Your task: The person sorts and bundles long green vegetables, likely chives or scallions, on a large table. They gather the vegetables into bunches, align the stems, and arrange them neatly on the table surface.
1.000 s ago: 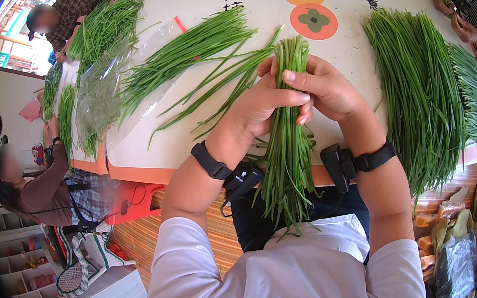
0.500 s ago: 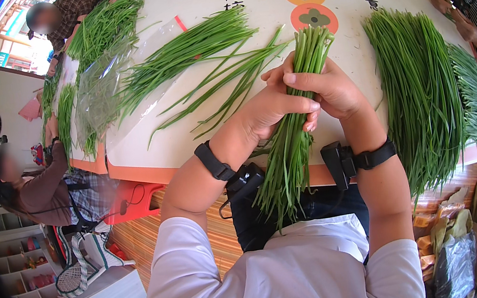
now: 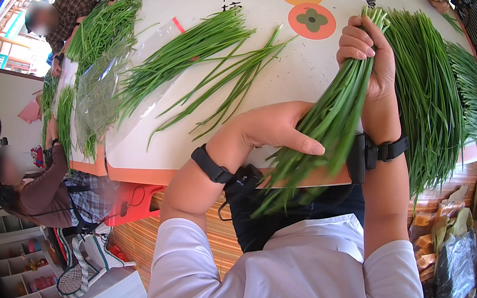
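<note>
A bunch of green garlic chives (image 3: 339,98) slants over the near side of the table, its pale stem ends up and right, its leaves down and left. Near the stem ends, my right hand (image 3: 371,58) is closed around it, fingers wrapped over the stems. Lower down, my left hand (image 3: 278,129) holds the leafy part loosely, thumb in front and fingers hidden behind the leaves. The leaf tips are slightly blurred and hang past the table edge. Right of my right hand lies a large neat pile of chives (image 3: 427,96).
Chives (image 3: 191,50) lie on a clear plastic bag (image 3: 98,95), with loose stalks (image 3: 231,90) beside them on the white table (image 3: 155,150). More chives (image 3: 105,31) are heaped far left. People work at the left and right. A red stool (image 3: 132,201) stands below the table's left edge.
The bunch has swung right and tilted, stem ends toward the large pile. My right hand has moved right and wraps the stems; my left hand has shifted to the lower leaves.
</note>
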{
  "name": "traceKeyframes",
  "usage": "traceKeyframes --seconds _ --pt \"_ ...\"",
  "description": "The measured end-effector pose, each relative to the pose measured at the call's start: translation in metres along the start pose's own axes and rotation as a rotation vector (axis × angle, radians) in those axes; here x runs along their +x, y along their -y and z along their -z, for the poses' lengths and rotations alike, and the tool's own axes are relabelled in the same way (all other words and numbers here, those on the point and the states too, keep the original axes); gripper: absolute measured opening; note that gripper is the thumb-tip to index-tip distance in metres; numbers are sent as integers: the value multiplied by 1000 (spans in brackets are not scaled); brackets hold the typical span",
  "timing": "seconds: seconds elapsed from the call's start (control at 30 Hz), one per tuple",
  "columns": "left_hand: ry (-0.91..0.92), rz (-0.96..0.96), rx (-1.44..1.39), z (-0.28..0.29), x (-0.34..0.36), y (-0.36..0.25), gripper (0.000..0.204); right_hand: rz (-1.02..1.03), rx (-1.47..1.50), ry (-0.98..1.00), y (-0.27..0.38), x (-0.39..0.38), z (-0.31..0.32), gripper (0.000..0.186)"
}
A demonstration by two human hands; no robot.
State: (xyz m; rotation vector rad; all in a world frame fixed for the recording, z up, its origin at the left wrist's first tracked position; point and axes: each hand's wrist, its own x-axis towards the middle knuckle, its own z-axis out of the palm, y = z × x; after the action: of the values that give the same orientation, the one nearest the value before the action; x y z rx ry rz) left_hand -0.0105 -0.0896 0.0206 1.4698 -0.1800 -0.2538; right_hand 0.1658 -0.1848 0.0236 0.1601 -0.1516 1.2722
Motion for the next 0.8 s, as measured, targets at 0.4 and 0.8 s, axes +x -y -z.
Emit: traceKeyframes --seconds 0.4,0.8 --pt "-982 52 1346 65 -11 13 28 -100 -275 -412 -23 4 0 11" --pt "-1045 141 1309 67 -9 18 16 -85 -549 -559 -49 4 7 10"
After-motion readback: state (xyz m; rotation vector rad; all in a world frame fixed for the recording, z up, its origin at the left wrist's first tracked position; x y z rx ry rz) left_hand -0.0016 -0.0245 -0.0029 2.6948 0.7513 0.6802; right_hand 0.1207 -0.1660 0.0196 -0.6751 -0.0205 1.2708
